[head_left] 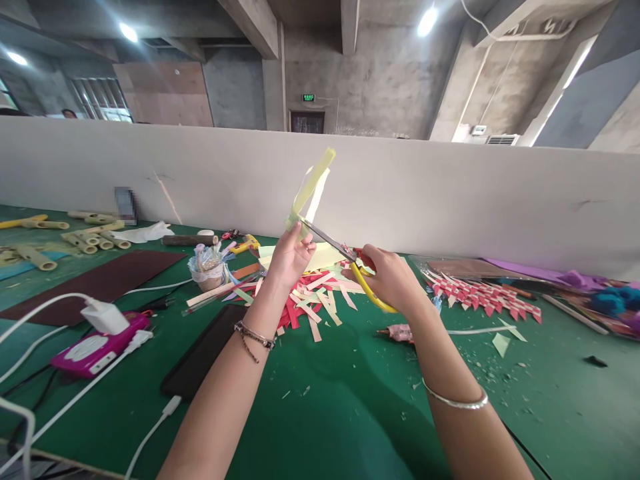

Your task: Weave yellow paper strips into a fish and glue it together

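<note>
Pale yellow-green paper strips point(316, 179) rise from the fingers of my left hand point(290, 253), which is closed on their lower end. My right hand point(393, 277) grips a pair of scissors point(367, 287) by its yellow handles. The metal blades reach left to the paper, just above my left fingertips; whether they are cutting through it I cannot tell. Below both hands lies a loose pile of red, pink and pale paper strips point(315, 310) on the green table point(325, 413). A glue gun point(397, 333) rests under my right wrist.
A dark phone or tablet point(205, 353) is plugged in beside my left forearm. Further left is a pink power strip point(103, 347) with white cables. Bamboo pieces point(90, 239) lie at back left, red-and-white woven paper point(483, 293) at right. A grey partition point(450, 193) closes the back.
</note>
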{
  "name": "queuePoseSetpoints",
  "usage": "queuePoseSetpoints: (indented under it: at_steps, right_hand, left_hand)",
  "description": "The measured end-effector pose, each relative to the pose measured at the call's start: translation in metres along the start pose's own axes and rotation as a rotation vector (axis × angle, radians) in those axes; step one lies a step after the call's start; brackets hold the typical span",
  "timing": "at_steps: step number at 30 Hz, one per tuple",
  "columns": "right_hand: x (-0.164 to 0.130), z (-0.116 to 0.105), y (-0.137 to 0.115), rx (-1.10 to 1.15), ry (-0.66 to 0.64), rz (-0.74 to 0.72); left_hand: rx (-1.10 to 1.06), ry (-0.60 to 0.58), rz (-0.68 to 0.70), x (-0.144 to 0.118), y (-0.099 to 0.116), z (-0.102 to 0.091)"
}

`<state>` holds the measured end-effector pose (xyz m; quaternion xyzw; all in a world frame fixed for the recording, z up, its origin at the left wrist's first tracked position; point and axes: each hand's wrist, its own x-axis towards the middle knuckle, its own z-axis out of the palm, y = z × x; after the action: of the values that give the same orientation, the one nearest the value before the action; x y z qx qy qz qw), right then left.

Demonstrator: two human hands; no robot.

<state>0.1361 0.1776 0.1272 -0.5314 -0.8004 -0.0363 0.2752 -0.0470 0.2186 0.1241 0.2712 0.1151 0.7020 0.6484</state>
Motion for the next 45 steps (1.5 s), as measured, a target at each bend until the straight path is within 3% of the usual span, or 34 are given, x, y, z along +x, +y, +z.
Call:
queuePoseSetpoints:
  at_steps: [16,32,45]
  right_hand:
    - [0.0003,0.0018,0.0052,0.009,0.065,-0.013]
    - [0.0001,0.0043,0.0037,-0.052,0.016,-0.036]
    - [0.0002,0.0019,0.0007,-0.005,-0.030,-0.011]
  left_hand:
    - [0.020,-0.005,0.023,-0.0014,0.0017,0.0023]
    - [0.070,-0.025,0.090,-0.0006,0.0013,0.0009]
    - [0.078,-0.022,0.065,-0.0004,-0.0021,0.0005]
